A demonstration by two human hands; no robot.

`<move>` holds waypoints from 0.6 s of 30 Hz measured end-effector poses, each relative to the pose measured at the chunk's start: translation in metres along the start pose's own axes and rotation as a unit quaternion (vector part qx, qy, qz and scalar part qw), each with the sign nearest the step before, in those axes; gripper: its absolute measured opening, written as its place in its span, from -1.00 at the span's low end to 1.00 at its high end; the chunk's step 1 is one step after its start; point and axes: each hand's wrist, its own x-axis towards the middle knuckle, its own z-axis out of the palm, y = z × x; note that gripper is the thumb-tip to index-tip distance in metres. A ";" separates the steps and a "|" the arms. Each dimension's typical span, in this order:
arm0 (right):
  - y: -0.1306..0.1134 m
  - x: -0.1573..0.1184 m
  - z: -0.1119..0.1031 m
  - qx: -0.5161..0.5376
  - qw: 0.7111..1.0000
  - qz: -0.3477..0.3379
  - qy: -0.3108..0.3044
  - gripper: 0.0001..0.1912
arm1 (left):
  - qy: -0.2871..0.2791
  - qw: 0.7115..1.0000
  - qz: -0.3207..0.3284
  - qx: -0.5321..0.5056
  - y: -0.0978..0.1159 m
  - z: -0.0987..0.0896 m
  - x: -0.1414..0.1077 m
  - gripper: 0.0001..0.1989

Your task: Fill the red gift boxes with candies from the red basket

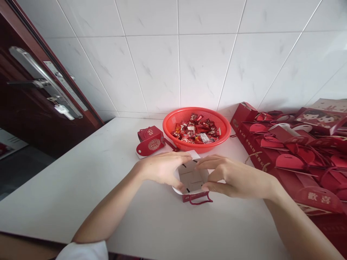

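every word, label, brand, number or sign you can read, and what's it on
"歡喜": red flap, lower right.
Too small or blurred to read:
gold characters, long red side panel
print, open box
emblem and print, small red box
print, candy wrappers
lettering, cartoon box

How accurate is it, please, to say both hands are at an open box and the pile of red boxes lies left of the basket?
Wrong side: the head view shows the pile of red boxes right of the basket; both hands are at an open box.
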 end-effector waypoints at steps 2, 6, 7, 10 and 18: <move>0.001 -0.001 0.002 -0.026 0.999 0.046 0.000 -0.85 | -0.002 1.000 -0.014 0.016 0.001 0.000 0.000 -0.17; 0.000 -0.003 0.008 -0.056 0.990 0.129 -0.018 -0.36 | -0.008 0.998 -0.043 0.035 0.000 0.002 0.001 -0.08; -0.001 -0.003 0.009 -0.061 0.988 0.141 -0.026 -0.30 | -0.009 0.998 -0.045 0.033 0.000 0.003 0.001 -0.05; -0.005 -0.001 0.012 -0.091 0.981 0.165 -0.045 -0.28 | -0.009 0.999 -0.040 0.029 0.001 0.006 0.002 0.10; 0.003 0.010 0.018 -0.190 0.964 0.182 -0.028 -0.33 | 0.036 0.997 -0.064 0.015 0.004 0.014 0.006 0.17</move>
